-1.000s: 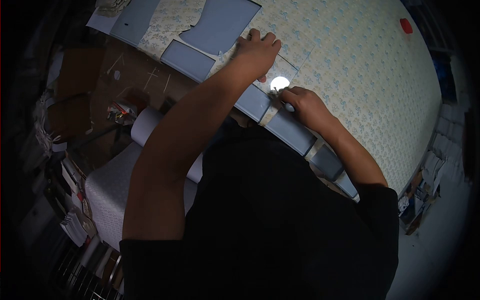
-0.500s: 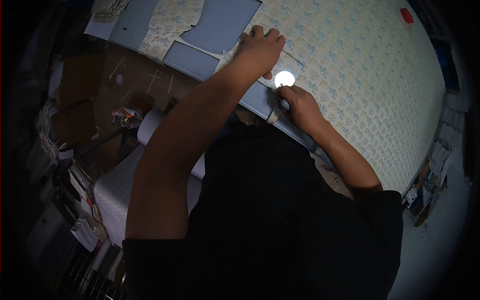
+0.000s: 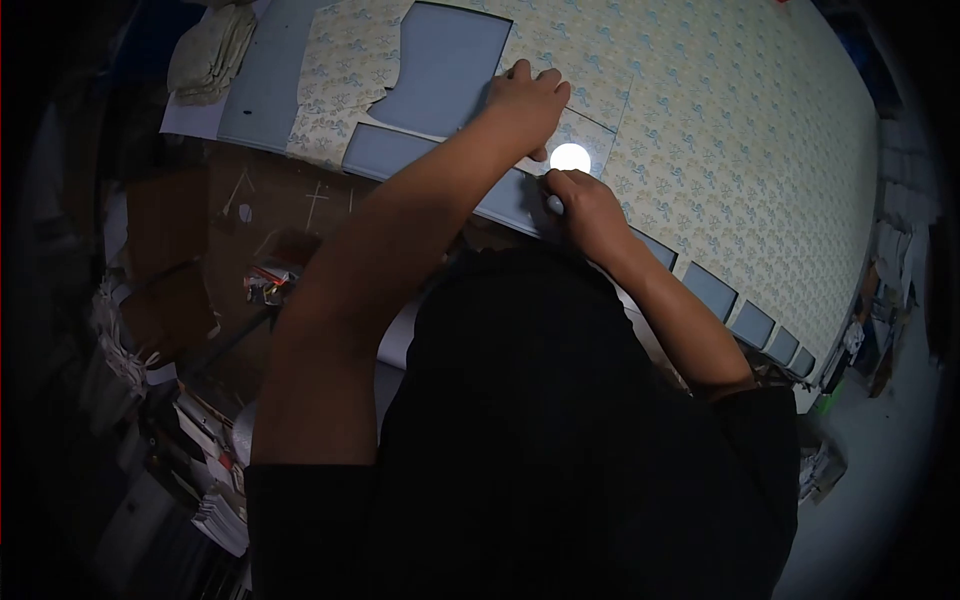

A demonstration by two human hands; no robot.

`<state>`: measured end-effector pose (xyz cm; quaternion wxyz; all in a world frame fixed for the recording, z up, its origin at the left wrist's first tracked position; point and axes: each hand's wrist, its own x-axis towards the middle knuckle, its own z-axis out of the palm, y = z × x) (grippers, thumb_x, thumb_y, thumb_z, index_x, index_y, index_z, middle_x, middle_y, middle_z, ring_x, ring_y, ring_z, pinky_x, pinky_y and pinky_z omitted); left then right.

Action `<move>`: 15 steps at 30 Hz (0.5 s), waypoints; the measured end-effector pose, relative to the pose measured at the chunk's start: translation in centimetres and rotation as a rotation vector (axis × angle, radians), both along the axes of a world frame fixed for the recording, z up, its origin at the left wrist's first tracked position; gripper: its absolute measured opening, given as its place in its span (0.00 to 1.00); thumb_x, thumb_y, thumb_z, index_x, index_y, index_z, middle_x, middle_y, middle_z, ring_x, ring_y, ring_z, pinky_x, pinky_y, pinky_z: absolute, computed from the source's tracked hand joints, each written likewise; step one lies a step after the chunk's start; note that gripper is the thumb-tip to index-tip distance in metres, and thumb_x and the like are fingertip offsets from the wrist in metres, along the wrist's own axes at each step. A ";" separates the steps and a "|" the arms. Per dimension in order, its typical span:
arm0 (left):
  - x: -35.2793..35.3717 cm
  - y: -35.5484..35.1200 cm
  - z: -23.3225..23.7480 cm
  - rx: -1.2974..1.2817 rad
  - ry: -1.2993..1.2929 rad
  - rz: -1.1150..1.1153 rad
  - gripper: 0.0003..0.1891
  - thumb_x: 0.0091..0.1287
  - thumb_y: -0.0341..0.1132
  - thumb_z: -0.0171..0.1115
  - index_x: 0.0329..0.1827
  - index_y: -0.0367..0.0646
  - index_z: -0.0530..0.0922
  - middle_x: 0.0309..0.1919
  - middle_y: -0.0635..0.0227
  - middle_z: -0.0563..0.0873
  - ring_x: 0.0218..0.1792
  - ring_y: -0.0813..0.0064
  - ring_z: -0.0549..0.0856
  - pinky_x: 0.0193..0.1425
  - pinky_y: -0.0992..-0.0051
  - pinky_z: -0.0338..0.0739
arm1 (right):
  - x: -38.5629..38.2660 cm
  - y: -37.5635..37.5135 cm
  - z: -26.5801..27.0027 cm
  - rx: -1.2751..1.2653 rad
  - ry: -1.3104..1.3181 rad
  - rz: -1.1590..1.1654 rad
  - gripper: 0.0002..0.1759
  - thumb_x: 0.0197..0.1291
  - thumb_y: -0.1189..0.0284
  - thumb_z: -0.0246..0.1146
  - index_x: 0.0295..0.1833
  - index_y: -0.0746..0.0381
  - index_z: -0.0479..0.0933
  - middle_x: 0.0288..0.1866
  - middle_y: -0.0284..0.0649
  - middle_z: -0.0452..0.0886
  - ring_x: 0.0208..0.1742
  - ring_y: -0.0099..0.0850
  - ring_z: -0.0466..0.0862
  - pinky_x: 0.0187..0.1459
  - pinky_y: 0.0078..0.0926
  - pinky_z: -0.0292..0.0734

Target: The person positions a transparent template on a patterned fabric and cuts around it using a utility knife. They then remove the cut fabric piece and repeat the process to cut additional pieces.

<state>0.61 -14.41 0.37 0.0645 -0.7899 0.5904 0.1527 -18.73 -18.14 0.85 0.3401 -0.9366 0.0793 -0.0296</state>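
Observation:
Patterned cream sheet material [image 3: 720, 150] with small blue and yellow figures covers the table in front of me. My left hand [image 3: 530, 105] presses down on it with fingers spread, beside a dark straight line. Just nearer to me, my right hand [image 3: 590, 205] is closed around a tool with a rounded grey handle end [image 3: 555, 204]; its tip is hidden. A bright white round glare [image 3: 570, 158] shows on the sheet between the hands. Left of my left hand, a large cut-out [image 3: 455, 75] bares the blue-grey table surface.
Several smaller cut-outs [image 3: 710, 290] run along the near table edge at right. A stack of cream pieces [image 3: 212, 52] lies at the far left corner. Below the table at left are cardboard [image 3: 165, 235] and a small cluttered container [image 3: 268, 286].
The view has shifted, bringing the near right table edge and its cut-outs into sight. My right hand has moved slightly left, still around the tool. The left hand stays pressed on the sheet.

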 end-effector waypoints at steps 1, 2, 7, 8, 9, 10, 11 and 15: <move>0.6 -0.1 0.0 0.034 0.001 -0.076 0.55 0.44 0.44 0.90 0.79 0.52 0.68 0.71 0.69 0.74 0.72 0.49 0.71 0.62 0.46 0.79 | 0.1 -0.1 0.1 -0.004 0.000 -0.016 0.16 0.53 0.85 0.66 0.48 0.65 0.78 0.42 0.53 0.86 0.44 0.53 0.87 0.46 0.47 0.83; 0.8 0.2 -0.4 0.034 0.007 -0.090 0.55 0.44 0.44 0.90 0.79 0.52 0.68 0.71 0.69 0.74 0.72 0.49 0.71 0.62 0.46 0.79 | 0.2 -0.1 0.2 -0.011 0.063 -0.016 0.17 0.52 0.85 0.66 0.49 0.65 0.78 0.42 0.52 0.86 0.45 0.53 0.88 0.46 0.47 0.83; 2.0 0.6 -0.5 -0.066 -0.093 -0.221 0.57 0.40 0.41 0.90 0.79 0.55 0.69 0.70 0.69 0.75 0.73 0.55 0.71 0.68 0.49 0.75 | 0.9 0.8 -0.3 -0.010 0.038 -0.032 0.19 0.50 0.86 0.68 0.50 0.65 0.78 0.43 0.52 0.86 0.47 0.53 0.88 0.47 0.46 0.84; 2.0 0.6 -0.4 -0.069 -0.086 -0.228 0.57 0.40 0.41 0.90 0.79 0.55 0.69 0.70 0.69 0.75 0.73 0.55 0.71 0.68 0.49 0.75 | 1.3 1.2 -0.5 -0.004 0.047 -0.052 0.19 0.50 0.85 0.69 0.49 0.64 0.78 0.43 0.52 0.86 0.47 0.53 0.88 0.47 0.46 0.84; 2.1 0.6 -0.3 -0.067 -0.068 -0.230 0.57 0.40 0.41 0.91 0.79 0.55 0.69 0.71 0.68 0.75 0.73 0.55 0.71 0.68 0.49 0.74 | 1.8 1.7 -0.7 0.002 0.054 -0.071 0.19 0.50 0.85 0.69 0.49 0.64 0.78 0.43 0.51 0.86 0.47 0.52 0.88 0.47 0.45 0.84; 2.4 0.7 -0.2 -0.063 -0.053 -0.232 0.58 0.39 0.42 0.91 0.80 0.56 0.69 0.72 0.67 0.74 0.74 0.55 0.70 0.69 0.50 0.73 | 2.2 2.2 -0.7 0.002 0.057 -0.077 0.19 0.50 0.85 0.69 0.49 0.64 0.78 0.43 0.51 0.86 0.47 0.52 0.88 0.47 0.45 0.84; 2.6 0.7 0.2 -0.065 -0.053 -0.238 0.58 0.39 0.42 0.91 0.80 0.56 0.69 0.72 0.67 0.74 0.74 0.55 0.70 0.69 0.50 0.73 | 2.6 2.7 -0.8 0.008 0.029 -0.104 0.20 0.49 0.84 0.70 0.49 0.64 0.78 0.43 0.51 0.86 0.46 0.52 0.88 0.46 0.45 0.84; 3.1 0.6 0.8 -0.005 0.029 -0.230 0.60 0.41 0.42 0.89 0.83 0.59 0.65 0.78 0.59 0.68 0.77 0.53 0.67 0.73 0.52 0.70 | 3.9 4.5 -0.9 0.031 -0.008 -0.184 0.21 0.47 0.82 0.73 0.49 0.64 0.77 0.42 0.51 0.86 0.45 0.52 0.88 0.45 0.45 0.84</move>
